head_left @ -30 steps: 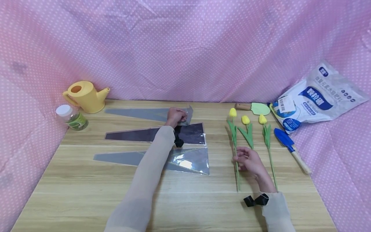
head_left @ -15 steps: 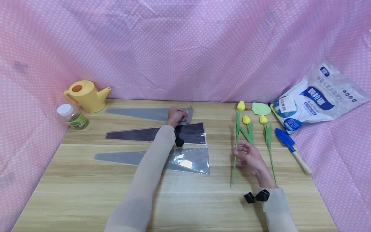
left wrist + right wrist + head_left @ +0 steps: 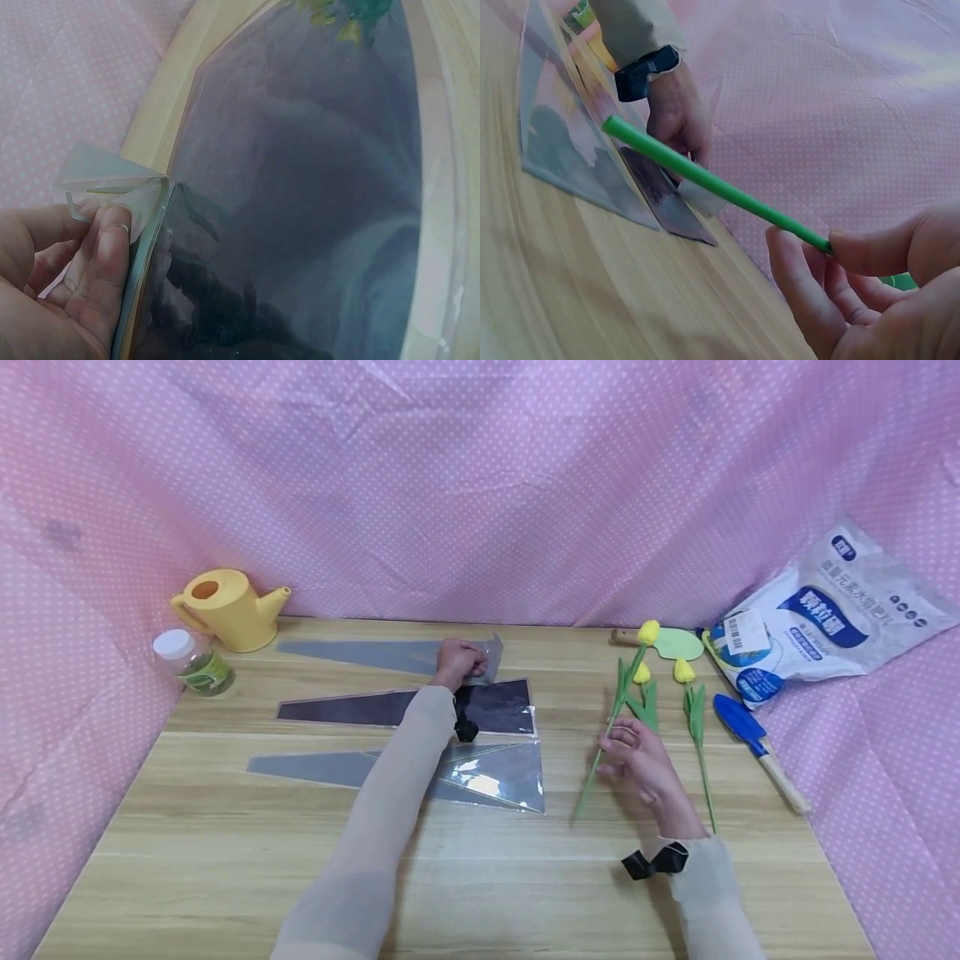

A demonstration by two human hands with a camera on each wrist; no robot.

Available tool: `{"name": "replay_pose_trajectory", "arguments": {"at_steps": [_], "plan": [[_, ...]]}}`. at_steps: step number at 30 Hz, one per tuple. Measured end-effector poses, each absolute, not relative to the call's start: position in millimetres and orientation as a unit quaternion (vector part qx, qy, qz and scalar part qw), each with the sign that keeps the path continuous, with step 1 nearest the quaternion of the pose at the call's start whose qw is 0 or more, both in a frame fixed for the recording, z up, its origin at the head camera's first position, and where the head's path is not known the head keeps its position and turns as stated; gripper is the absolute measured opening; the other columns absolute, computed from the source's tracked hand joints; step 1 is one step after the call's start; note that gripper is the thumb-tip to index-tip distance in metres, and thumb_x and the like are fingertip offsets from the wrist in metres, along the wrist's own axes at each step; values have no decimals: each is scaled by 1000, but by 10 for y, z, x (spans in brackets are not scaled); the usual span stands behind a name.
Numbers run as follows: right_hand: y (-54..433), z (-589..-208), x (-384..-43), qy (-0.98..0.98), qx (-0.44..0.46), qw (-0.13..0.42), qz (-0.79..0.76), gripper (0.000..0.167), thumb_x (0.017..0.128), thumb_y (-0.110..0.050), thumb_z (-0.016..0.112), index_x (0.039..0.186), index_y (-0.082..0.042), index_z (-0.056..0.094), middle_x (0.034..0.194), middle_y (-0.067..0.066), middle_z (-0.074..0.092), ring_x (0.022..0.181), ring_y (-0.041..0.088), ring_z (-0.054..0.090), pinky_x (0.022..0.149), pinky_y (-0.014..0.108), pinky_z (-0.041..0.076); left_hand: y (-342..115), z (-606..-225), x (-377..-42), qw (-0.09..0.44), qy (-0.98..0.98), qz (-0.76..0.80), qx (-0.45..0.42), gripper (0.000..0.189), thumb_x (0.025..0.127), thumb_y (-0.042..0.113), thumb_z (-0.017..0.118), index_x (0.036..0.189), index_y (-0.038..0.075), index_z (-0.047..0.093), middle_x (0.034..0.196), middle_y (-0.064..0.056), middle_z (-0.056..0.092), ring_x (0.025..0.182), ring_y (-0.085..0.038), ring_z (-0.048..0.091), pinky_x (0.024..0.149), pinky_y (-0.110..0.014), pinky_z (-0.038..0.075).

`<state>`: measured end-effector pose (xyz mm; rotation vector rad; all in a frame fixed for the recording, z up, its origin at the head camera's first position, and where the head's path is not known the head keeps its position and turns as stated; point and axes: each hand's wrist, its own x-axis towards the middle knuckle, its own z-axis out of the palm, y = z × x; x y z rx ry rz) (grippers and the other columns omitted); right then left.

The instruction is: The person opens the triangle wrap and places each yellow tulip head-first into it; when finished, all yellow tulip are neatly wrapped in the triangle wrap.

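Note:
My left hand pinches the wide right end of the rear grey flower sleeve; in the left wrist view its clear film stands folded up at the fingertips. Between thumb and fingers, my right hand holds a yellow artificial tulip by its green stem. The tulip tilts, bloom to the back right, with the stem's lower end pointing left toward the sleeves. Below the left hand lies a dark sleeve, and nearer still another grey sleeve. Two more tulips lie beside the right hand, one yellow bloom farthest right.
A yellow watering can and a white-capped jar stand at the back left. To the right are a green trowel, a blue trowel and a white fertilizer bag. A pink dotted cloth hangs behind the table.
My right hand has lifted the tulip and turned it, its bloom swinging right and its stem end left. My left hand keeps its pinch on the rear sleeve in the same place.

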<state>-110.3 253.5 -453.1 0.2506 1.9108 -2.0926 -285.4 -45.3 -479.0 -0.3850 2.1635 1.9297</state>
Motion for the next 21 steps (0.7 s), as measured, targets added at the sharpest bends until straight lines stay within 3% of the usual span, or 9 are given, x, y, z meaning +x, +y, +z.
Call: {"name": "replay_pose_trajectory", "arguments": {"at_steps": [21], "plan": [[2339,-4528,-1194,548,91,94,-826,24,98,10,48,108,-11,45,88,-5,64,89,10,69,76,33,63,-427,-4830,-2890,99,741,649,-138,14,88,0,68,98,-7,75,67,-1,67,49,-5,62,49,-16,53]]}}
